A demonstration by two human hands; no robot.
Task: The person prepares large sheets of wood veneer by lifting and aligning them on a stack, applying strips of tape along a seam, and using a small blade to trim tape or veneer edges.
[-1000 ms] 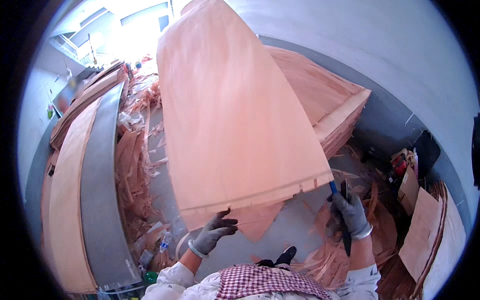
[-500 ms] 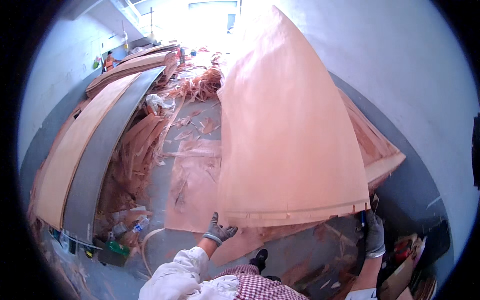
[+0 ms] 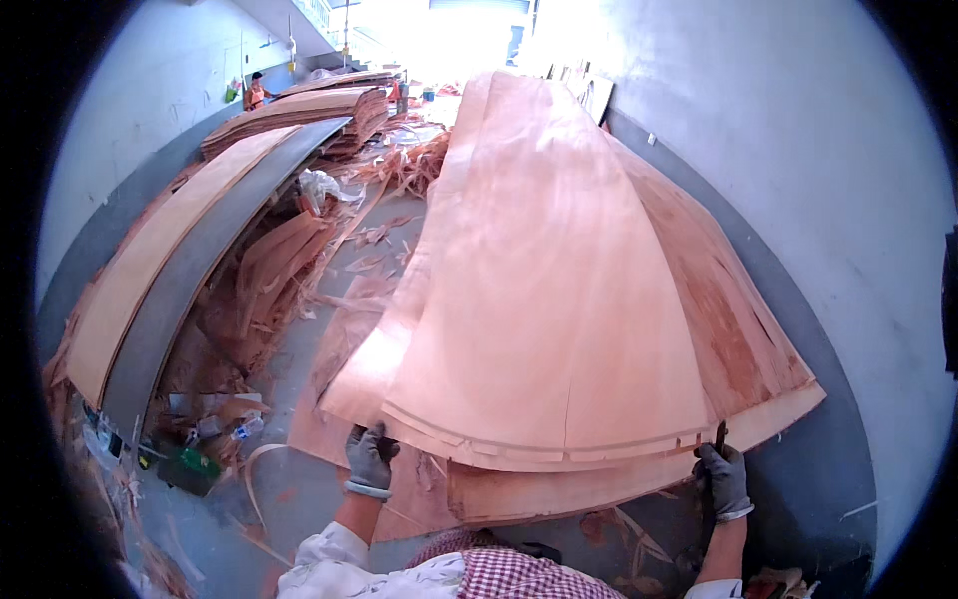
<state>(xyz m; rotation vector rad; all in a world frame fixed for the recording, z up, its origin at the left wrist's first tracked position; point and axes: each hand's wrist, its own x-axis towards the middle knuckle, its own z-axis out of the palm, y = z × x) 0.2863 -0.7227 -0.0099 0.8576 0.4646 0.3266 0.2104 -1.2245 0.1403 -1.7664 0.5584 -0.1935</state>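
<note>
A broad, pale pinkish wood veneer sheet (image 3: 559, 299) lies lengthwise in front of me over a stack of similar sheets (image 3: 738, 319). A thin strip runs along its near edge, with a few small tabs on it. My left hand (image 3: 369, 461), in a grey glove, is closed at the sheet's near left edge, where a lighter flap of veneer (image 3: 369, 369) sticks out. At the near right corner, my gloved right hand (image 3: 724, 481) is closed round a slim dark tool (image 3: 720, 435) that points upward; its kind is unclear.
On the left stand a long grey board (image 3: 215, 250) and a tan board (image 3: 165, 260), with veneer stacks (image 3: 299, 115) behind. Veneer scraps (image 3: 409, 165) litter the floor between. A green container (image 3: 195, 462) sits at the lower left. A person (image 3: 257, 93) is far left; a wall (image 3: 798, 200) rises right.
The raised, billowing veneer sheet has come down flat over the stack. My left hand has moved left and closed from spread fingers at its edge. My right hand has shifted slightly left and lower.
</note>
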